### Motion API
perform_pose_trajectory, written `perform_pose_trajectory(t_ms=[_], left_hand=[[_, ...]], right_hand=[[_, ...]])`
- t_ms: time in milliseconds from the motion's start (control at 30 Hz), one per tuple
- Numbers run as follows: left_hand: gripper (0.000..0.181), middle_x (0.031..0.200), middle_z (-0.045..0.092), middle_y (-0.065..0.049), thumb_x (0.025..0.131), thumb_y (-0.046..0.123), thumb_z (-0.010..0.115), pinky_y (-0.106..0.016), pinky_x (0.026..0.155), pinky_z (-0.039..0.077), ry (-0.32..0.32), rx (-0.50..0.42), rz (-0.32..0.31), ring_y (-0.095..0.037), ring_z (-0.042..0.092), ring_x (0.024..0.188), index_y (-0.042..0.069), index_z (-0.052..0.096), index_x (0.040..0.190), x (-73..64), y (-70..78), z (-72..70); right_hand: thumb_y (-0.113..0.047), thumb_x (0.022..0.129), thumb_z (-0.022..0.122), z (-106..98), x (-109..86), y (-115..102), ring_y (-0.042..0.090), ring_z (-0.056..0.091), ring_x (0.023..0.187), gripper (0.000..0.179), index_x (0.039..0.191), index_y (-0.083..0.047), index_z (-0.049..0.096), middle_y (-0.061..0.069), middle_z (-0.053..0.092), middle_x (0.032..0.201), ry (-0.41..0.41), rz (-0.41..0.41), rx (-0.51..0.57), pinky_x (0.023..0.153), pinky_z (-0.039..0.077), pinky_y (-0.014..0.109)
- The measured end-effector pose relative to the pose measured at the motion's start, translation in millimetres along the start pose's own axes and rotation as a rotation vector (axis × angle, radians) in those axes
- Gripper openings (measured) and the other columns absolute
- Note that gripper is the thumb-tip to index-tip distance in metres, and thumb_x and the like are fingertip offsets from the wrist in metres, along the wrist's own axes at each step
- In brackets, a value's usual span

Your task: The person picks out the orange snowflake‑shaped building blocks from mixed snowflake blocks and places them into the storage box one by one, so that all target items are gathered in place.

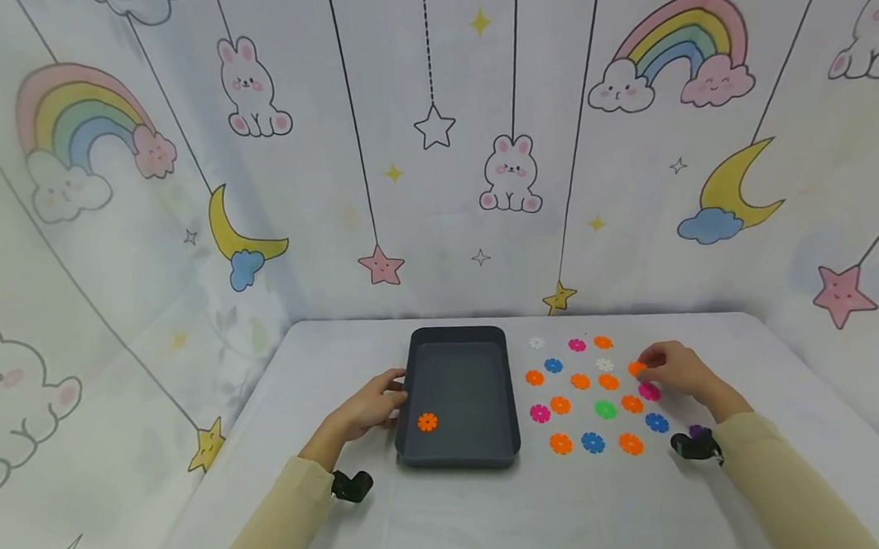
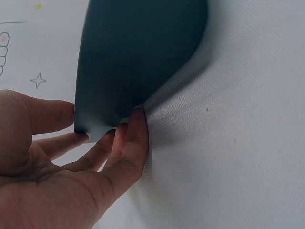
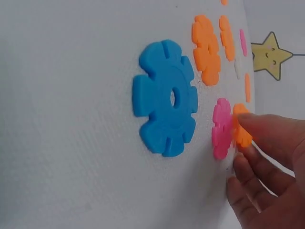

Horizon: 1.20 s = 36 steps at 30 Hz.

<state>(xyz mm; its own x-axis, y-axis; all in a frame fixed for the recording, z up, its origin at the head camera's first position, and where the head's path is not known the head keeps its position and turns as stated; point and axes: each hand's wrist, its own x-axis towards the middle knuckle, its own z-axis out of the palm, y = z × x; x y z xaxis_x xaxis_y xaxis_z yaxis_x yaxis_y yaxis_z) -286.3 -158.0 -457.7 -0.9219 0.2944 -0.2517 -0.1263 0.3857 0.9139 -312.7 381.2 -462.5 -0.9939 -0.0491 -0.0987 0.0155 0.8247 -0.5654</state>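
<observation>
A dark grey rectangular tray (image 1: 460, 373) lies on the table with one orange flower-shaped disc (image 1: 427, 423) inside. My left hand (image 1: 375, 405) holds the tray by its left side; in the left wrist view the thumb is at the rim and the fingertips (image 2: 138, 114) meet the outer wall. At the far right of the scattered discs, my right hand (image 1: 671, 368) pinches an orange notched flower disc (image 3: 242, 125) between thumb and fingers. A pink disc (image 3: 221, 129) is right beside it, and a blue disc (image 3: 167, 98) with a centre hole lies nearer the wrist camera.
Several more flower discs, such as a green one (image 1: 606, 409), a white one (image 1: 536, 343) and a blue one (image 1: 593, 442), are spread right of the tray. A purple disc (image 1: 697, 431) is partly hidden by the right wrist camera. Patterned cloth (image 1: 435, 192) hangs behind the table.
</observation>
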Motion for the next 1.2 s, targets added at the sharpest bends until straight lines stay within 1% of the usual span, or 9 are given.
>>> perform_pose_trajectory(t_ms=[133,267,400,567,800,1067,1200], left_hand=[[0.053,0.150,0.043,-0.025,0.106,0.006,0.048,-0.051,0.093,0.057,-0.002,-0.003,-0.005,-0.039,0.058,0.125,0.005,0.036,0.157,-0.1,-1.7,0.3],[0.053,0.150,0.043,-0.025,0.106,0.006,0.049,-0.051,0.092,0.058,-0.002,-0.003,-0.002,-0.037,0.059,0.123,0.005,0.036,0.157,-0.1,-1.8,0.3],[0.052,0.150,0.043,-0.025,0.106,0.006,0.050,-0.050,0.091,0.058,0.003,0.005,-0.003,-0.035,0.059,0.121,0.006,0.037,0.157,0.1,-0.7,0.0],[0.052,0.149,0.044,-0.024,0.106,0.006,0.050,-0.049,0.090,0.059,0.004,0.014,-0.002,-0.034,0.059,0.119,0.006,0.037,0.157,0.1,0.7,-0.3],[0.052,0.149,0.043,-0.025,0.106,0.006,0.049,-0.049,0.090,0.059,-0.004,0.002,-0.003,-0.034,0.059,0.118,0.006,0.037,0.157,-0.6,3.1,-1.1],[0.052,0.148,0.043,-0.026,0.106,0.005,0.049,-0.048,0.088,0.059,0.001,0.001,0.003,-0.033,0.059,0.117,0.005,0.037,0.156,-0.7,1.1,-1.3],[0.052,0.149,0.044,-0.025,0.106,0.005,0.049,-0.048,0.088,0.059,0.002,-0.006,0.007,-0.032,0.060,0.116,0.005,0.037,0.156,0.3,-0.8,-0.4]], right_hand=[[-0.019,0.094,0.071,1.8,-2.4,-1.9,0.038,0.059,0.099,0.035,0.116,0.007,0.063,0.023,0.064,0.109,0.032,-0.034,-0.009,0.088,0.057,0.055],[-0.015,0.095,0.067,0.0,-4.7,-7.1,0.038,0.060,0.098,0.029,0.114,0.007,0.065,0.023,0.066,0.107,0.057,-0.065,-0.018,0.087,0.057,0.055],[-0.013,0.097,0.066,-3.3,-7.3,-16.1,0.038,0.061,0.098,0.027,0.114,0.008,0.066,0.023,0.067,0.106,0.069,-0.099,-0.017,0.089,0.057,0.056],[-0.014,0.098,0.067,-5.2,-11.5,-31.6,0.035,0.064,0.098,0.026,0.115,0.005,0.068,0.019,0.070,0.107,0.082,-0.147,0.003,0.090,0.058,0.054],[-0.013,0.098,0.069,-5.6,-20.6,-60.1,0.031,0.065,0.096,0.025,0.116,0.004,0.069,0.016,0.071,0.105,0.084,-0.191,0.054,0.086,0.060,0.048],[-0.014,0.099,0.068,-0.4,-23.8,-82.8,0.029,0.067,0.097,0.026,0.118,0.004,0.068,0.014,0.072,0.106,0.049,-0.200,0.105,0.085,0.061,0.042],[-0.013,0.098,0.069,4.2,-26.9,-92.0,0.031,0.067,0.099,0.025,0.117,0.003,0.069,0.015,0.072,0.106,0.038,-0.228,0.128,0.084,0.061,0.038]])
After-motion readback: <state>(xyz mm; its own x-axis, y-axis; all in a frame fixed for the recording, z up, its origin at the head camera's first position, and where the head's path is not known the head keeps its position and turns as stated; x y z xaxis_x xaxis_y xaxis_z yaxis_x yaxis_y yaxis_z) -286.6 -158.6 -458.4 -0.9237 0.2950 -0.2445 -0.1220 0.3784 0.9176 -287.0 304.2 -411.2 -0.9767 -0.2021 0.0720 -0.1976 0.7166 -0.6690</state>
